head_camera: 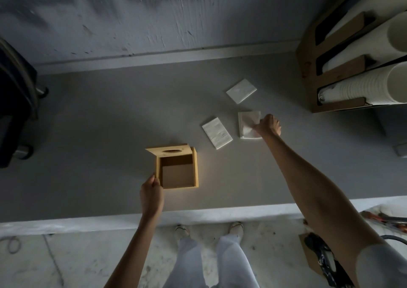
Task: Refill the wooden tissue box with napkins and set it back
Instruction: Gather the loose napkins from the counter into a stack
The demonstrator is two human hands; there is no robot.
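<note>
Wooden tissue box (178, 173) on grey surface (105, 133), empty, lid (168, 151) swung back for loading. Left hand (152, 194) pinching near corner, steadying. Right hand (267, 125) closed on nearest napkin stack (247, 124); two other stacks (217, 134) (241, 91) untouched nearby.

Cup dispenser (330, 71), grey counter (99, 133), dark chair (13, 111)

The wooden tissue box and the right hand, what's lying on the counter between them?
In the head view, one napkin stack lies between the wooden tissue box and the right hand; otherwise the counter is bare there.
</note>
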